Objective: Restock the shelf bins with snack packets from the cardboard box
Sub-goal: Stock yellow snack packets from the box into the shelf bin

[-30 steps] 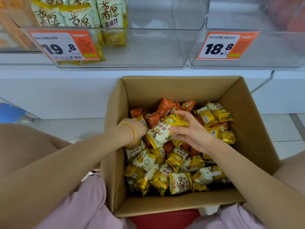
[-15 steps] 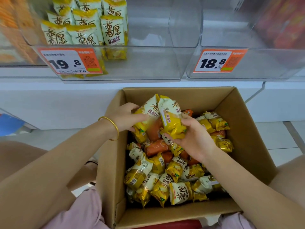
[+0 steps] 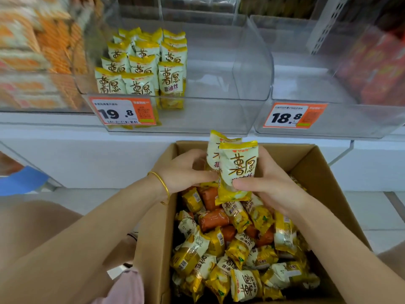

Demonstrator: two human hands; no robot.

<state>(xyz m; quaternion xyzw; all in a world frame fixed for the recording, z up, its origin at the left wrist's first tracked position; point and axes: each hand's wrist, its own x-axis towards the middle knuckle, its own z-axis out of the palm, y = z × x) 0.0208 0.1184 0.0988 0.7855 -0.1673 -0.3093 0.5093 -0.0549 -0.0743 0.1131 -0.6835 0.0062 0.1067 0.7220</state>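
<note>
An open cardboard box [image 3: 324, 172] holds several yellow-and-white and orange snack packets [image 3: 236, 246]. Above its far edge, both hands hold a small upright stack of yellow-and-white packets [image 3: 235, 167]. My left hand [image 3: 186, 172], with a gold bangle at the wrist, grips the stack's left side. My right hand [image 3: 265, 183] grips the right side, thumb across the front packet. Above the box, a clear shelf bin [image 3: 219, 110] with a 19.8 price tag [image 3: 122, 111] has several matching packets [image 3: 142, 71] standing in its left half.
A second clear bin [image 3: 328, 119] with an 18.8 tag [image 3: 293, 117] stands to the right. Orange packets fill the bin at far left [image 3: 39, 58], red ones at far right [image 3: 377, 69]. White shelf front lies below; pale floor tiles flank the box.
Both hands lifted the yellow-and-white packets out of the box and squared them upright near its far edge. The view tilted up, showing more of the shelf bins.
</note>
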